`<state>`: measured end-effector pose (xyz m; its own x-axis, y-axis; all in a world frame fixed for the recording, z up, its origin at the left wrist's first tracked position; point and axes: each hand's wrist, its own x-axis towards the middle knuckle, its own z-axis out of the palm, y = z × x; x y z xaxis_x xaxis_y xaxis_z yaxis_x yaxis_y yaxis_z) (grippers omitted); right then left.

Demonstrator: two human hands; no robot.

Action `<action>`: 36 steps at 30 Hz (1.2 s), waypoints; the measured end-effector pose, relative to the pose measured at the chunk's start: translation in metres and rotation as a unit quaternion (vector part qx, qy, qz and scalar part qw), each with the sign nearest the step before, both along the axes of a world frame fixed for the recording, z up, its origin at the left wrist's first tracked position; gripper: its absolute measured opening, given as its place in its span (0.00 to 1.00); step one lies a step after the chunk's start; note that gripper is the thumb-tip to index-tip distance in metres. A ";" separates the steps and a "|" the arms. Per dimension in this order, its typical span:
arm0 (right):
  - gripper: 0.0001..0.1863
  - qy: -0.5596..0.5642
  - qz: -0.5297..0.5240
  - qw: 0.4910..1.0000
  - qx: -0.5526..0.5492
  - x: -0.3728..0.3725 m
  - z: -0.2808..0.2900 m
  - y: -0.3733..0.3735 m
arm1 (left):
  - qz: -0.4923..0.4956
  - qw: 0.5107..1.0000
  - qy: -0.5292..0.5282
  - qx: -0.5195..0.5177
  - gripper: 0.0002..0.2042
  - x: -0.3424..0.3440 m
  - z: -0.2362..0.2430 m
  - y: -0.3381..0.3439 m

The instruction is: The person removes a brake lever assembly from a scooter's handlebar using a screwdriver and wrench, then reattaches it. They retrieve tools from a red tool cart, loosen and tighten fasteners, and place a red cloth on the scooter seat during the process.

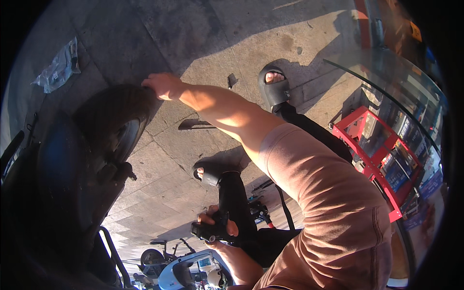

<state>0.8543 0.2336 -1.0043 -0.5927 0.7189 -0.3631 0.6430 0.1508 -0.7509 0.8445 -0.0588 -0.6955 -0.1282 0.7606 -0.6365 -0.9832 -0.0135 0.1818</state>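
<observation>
My right arm, in a pinkish-brown sleeve, reaches across to the upper left. At its end my right hand [166, 86] grips the edge of a black tyre [113, 104], its fingers bent over the tread. The tyre sits on a wheel whose rim partly shows; the dark bodywork around it is too shaded to make out. Low in the middle, my left hand [231, 227] is closed around a compact black object [205, 231] with a round end, possibly a power tool. It is beside my black trouser leg, and part of it is hidden by the fingers.
A clear plastic bag [59, 65] lies on the paving at the upper left. A flat dark piece [193, 124] lies between the wheel and my sandalled feet. To the right stand a red metal frame [369, 159] and a glass-topped case [386, 82]. Below is a light blue scooter [181, 273].
</observation>
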 end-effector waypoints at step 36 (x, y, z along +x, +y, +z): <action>0.15 -0.229 -0.541 0.783 -0.207 0.271 0.080 -0.157 | -0.218 0.969 -0.115 -0.011 0.21 -0.014 -0.031 -0.041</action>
<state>1.1248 0.0769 -0.9245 0.5417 0.4748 -0.6937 0.4429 -0.8626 -0.2445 0.8310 -0.1001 -0.7268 0.3492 0.6961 -0.6273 -0.9094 0.4131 -0.0478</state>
